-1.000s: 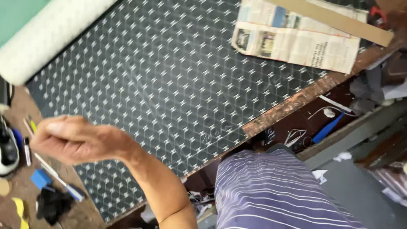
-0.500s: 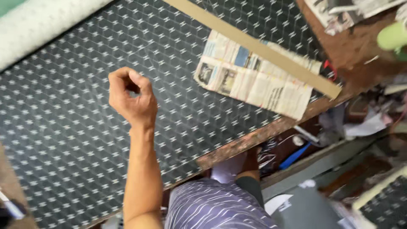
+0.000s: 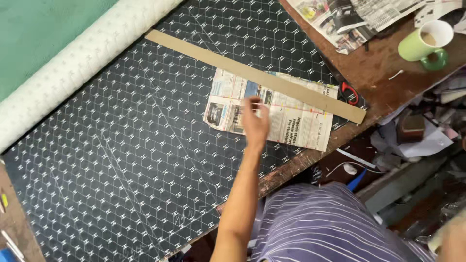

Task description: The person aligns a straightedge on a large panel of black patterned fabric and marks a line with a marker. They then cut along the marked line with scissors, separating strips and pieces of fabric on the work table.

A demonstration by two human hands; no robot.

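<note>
My left hand [image 3: 255, 122] reaches out over a black sheet [image 3: 141, 150] printed with a white hexagon pattern and faint chalk lines. Its fingers are extended and lie flat on a folded newspaper [image 3: 296, 123] that rests on the sheet near the table's front edge. A long, thin cardboard strip [image 3: 213, 57] lies diagonally across the sheet and over the newspaper's far edge, just beyond my fingertips. The hand holds nothing. My right hand is out of sight; only a blurred skin-coloured patch [image 3: 452, 238] shows at the bottom right corner.
A white textured roll [image 3: 73, 77] borders the sheet's far side. On the brown wooden table [image 3: 383, 77] to the right sit a green mug [image 3: 424, 44], loose newspapers [image 3: 349, 19] and red-handled scissors [image 3: 350, 93]. Clutter fills the space below the table edge.
My left hand has swung from the sheet's left end to the right, gone from a fist to extended fingers, and landed on the newspaper. The view has shifted right.
</note>
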